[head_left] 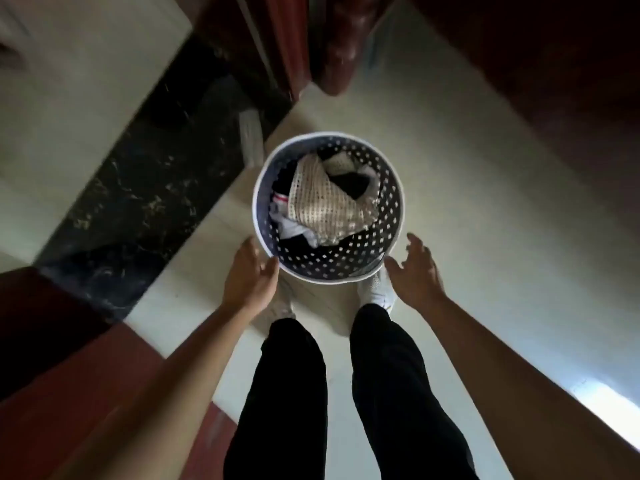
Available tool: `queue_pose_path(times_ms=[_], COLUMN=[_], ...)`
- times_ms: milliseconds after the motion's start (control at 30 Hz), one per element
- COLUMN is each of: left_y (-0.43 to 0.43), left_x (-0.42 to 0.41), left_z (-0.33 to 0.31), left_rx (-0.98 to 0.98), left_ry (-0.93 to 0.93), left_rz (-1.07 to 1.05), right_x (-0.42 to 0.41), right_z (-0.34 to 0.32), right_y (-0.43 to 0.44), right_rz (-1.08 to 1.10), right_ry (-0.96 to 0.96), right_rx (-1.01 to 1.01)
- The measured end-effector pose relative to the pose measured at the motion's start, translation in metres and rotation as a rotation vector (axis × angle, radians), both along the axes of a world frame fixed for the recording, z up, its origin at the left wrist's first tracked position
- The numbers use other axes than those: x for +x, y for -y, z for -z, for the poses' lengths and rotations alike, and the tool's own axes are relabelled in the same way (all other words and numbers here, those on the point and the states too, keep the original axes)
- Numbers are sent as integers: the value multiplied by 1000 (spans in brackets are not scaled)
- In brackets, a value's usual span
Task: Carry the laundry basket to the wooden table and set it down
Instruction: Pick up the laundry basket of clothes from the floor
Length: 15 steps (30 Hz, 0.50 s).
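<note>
A round laundry basket (388, 202) with a white rim and dark perforated walls stands on the pale floor just ahead of my feet. Crumpled clothes (325, 206) lie inside it, a beige knitted piece on top of dark and white ones. My left hand (251, 271) is at the basket's near-left rim, fingers apart, its fingertips at or very near the rim. My right hand (415, 268) hovers open beside the near-right rim, a little apart from it. No wooden table can be made out with certainty.
A black marble strip (138, 188) crosses the floor at the left. Dark red-brown wooden furniture (554, 81) fills the upper right, and more stands at the top centre (332, 46). My legs in black trousers and white shoes (377, 289) stand right behind the basket.
</note>
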<state>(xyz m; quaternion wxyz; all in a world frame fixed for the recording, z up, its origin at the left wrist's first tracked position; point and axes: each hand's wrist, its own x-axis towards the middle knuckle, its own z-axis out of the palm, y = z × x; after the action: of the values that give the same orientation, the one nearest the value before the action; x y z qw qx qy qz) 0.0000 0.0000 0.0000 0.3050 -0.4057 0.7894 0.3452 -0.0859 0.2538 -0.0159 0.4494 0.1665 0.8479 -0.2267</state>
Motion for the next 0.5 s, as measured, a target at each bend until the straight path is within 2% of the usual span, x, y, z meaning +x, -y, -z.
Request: queue_pose_path(times_ms=[100, 233, 367, 500], left_y=[-9, -21, -15, -4], left_x=[-4, -8, -7, -5], left_z=[52, 80, 71, 26], left_rx=[-62, -46, -23, 32], left_ry=[-60, -54, -56, 34], left_rz=[-128, -329, -394, -449], right_x=[1, 10, 11, 3], right_z=[41, 63, 49, -2], right_y=[5, 14, 18, 18], right_rz=[111, 210, 286, 260], right_ry=[-23, 1, -55, -57], right_rx=[1, -12, -49, -80])
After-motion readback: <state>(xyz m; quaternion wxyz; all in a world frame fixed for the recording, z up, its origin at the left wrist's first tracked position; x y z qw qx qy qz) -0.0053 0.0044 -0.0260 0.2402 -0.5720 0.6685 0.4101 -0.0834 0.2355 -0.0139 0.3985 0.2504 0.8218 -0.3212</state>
